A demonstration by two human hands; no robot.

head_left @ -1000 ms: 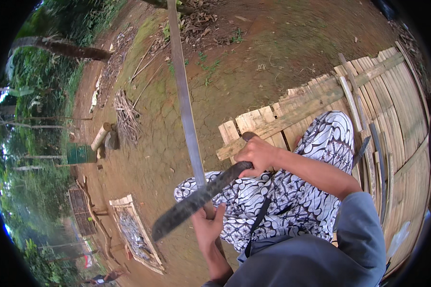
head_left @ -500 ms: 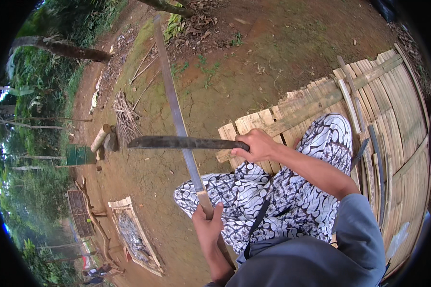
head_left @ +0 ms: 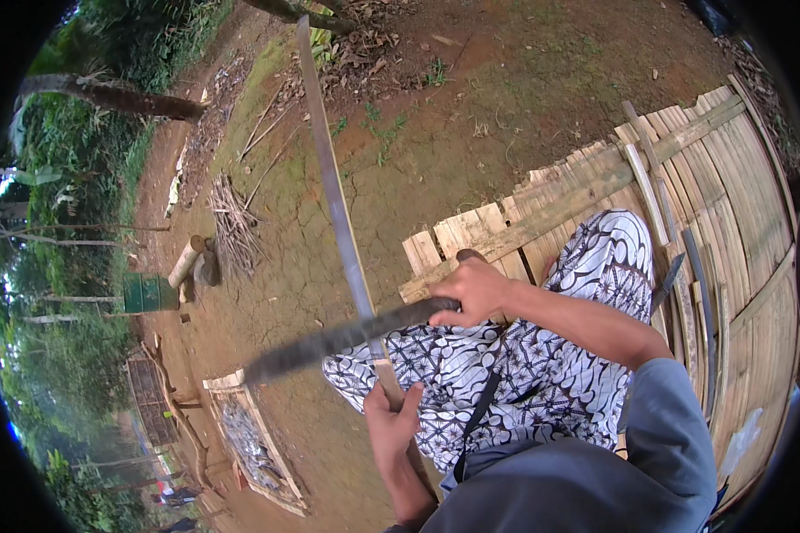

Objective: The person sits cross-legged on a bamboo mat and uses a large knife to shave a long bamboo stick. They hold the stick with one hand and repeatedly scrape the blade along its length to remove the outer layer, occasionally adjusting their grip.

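Note:
My left hand (head_left: 391, 422) is closed around the near, paler end of a long bamboo strip (head_left: 336, 195), whose grey face runs away from me over the ground. My right hand (head_left: 476, 289) grips a dark machete (head_left: 316, 346) by its handle. Blurred by motion, the blade slants down to the left across the strip, a little beyond my left hand. Whether its edge touches the bamboo I cannot tell. Beneath both hands are my crossed legs in black-and-white patterned cloth (head_left: 524, 382).
To my right spreads a bamboo slat platform (head_left: 747, 195), with a long dark strip (head_left: 698, 302) and a pointed blade (head_left: 668, 282) on it. A stick bundle (head_left: 231, 222), a cut log (head_left: 187, 259), a green container (head_left: 148, 293) and a wood-framed ash bed (head_left: 280, 480) are at left.
The machete's tip has swung down toward me, from nearly level to slanting, and its blade crosses the strip nearer my left hand. The strip's far end has shifted slightly right.

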